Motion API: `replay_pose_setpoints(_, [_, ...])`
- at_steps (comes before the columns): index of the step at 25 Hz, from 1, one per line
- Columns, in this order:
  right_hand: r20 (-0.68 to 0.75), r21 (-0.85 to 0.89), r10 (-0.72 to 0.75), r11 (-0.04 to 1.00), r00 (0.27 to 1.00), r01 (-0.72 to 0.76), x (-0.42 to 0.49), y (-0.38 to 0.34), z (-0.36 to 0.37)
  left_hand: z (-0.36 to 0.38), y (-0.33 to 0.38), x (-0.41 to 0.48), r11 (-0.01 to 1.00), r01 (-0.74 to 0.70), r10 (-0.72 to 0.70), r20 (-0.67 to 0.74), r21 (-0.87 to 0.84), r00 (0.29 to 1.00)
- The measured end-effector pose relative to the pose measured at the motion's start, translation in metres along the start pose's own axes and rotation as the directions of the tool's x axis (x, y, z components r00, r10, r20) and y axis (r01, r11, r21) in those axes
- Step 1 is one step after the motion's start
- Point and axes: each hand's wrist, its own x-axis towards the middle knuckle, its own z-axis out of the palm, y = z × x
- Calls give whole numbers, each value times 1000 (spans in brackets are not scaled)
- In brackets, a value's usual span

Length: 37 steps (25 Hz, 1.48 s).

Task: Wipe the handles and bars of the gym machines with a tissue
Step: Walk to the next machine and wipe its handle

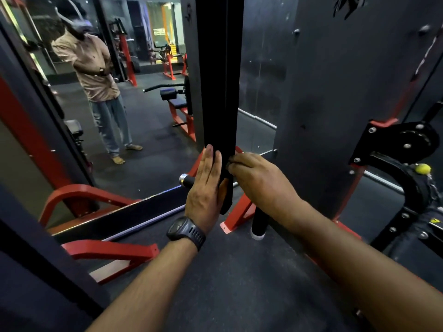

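Black bar (pixel 219 92) hanging upright, its lower end between the two hands, left hand (pixel 206 188) fingers straight and pressed flat on its left face, right hand (pixel 259 180) fingers curled round its right edge, dark watch (pixel 185 230) below the left fingers

We have open floor (pixel 227 283) nearest us. Ahead a black upright (pixel 219 80) blocks the middle. A mirror (pixel 134 116) walls the left, a dark panel (pixel 335 104) the right, and a red bracket (pixel 239 212) crowds the base.
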Motion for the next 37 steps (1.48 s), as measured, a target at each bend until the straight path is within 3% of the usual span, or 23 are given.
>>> replay_pose_setpoints(2, [28,-33,-84,996,996,85,-11,7,-2,-1,-1,0,1000,-1,1,10,15,1000])
replay_pose_setpoints(5, [-18,-40,-102,994,995,101,-34,9,-8,-2,1,2,1000,16,-16,8,22,1000])
replay_pose_setpoints(8, [-35,-182,-165,971,986,156,-18,3,-7,-1,4,0,1000,6,-7,2,10,1000])
replay_pose_setpoints(16, [-3,-50,35,998,999,-35,-22,5,-9,-1,6,-2,1000,23,-23,46,1,999])
replay_pose_setpoints(19, [65,-73,25,997,998,-21,-38,10,-7,-8,1,3,999,44,-44,60,9,997])
replay_pose_setpoints(24, [-5,49,33,998,999,-32,-29,13,-10,-8,1,3,998,55,-56,64,16,996])
replay_pose_setpoints(27, [14,245,215,946,976,-212,17,24,-12,-6,0,4,999,24,-26,77,20,997])
replay_pose_setpoints(29, [79,255,303,915,950,-313,23,29,-11,-6,1,3,999,25,-27,74,34,997])
replay_pose_setpoints(33, [115,406,376,827,919,-389,18,13,-16,-9,0,-1,999,20,-22,73,33,997])
replay_pose_setpoints(37, [270,394,415,776,869,-493,35,22,-20,-15,2,-2,998,18,-22,73,57,997])
